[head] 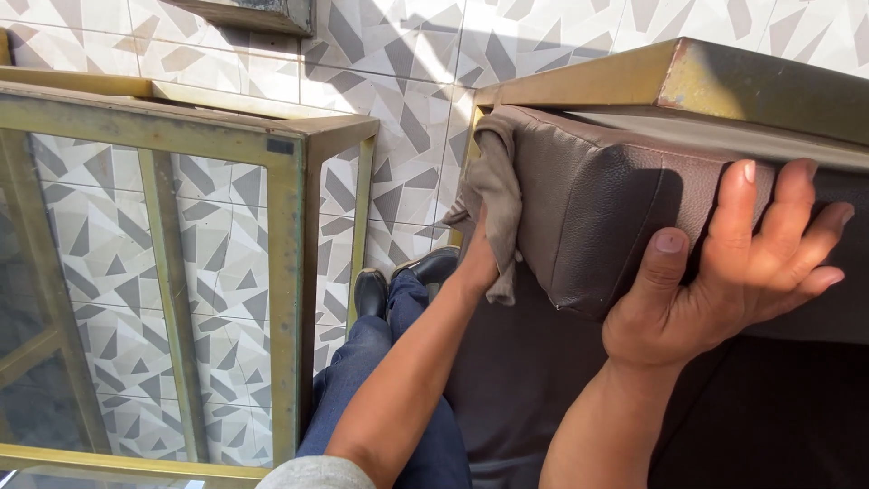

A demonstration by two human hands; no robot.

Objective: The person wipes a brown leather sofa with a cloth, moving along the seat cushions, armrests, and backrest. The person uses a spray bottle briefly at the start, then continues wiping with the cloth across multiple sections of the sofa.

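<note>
Wiping: the left hand point(478, 263) is pressing a grey-brown cloth point(493, 195) against the end of a brown leather cushion point(588, 208).
Left grip: fingers are hiding behind the cloth, so I cannot tell how they are closing; the cloth is hanging bunched over the cushion's corner.
Right grip: the right hand point(724, 272) is bracing the cushion's near side, thumb on the front face, fingers spread and curling over its top edge, pressing rather than clamping.
Cushion position: it is sitting tucked under a brass-coloured frame rail point(670, 81), above the darker seat.
Progress: by my judgement the wiping is under way at the corner; nothing is showing how much leather is already done.
Surroundings: a brass-framed glass table point(285, 272) is standing just beside the person's jeans point(362, 362) and black shoes point(371, 292), over a patterned tile floor point(407, 91).
Obstruction: the rail is crowding the cushion's top.
</note>
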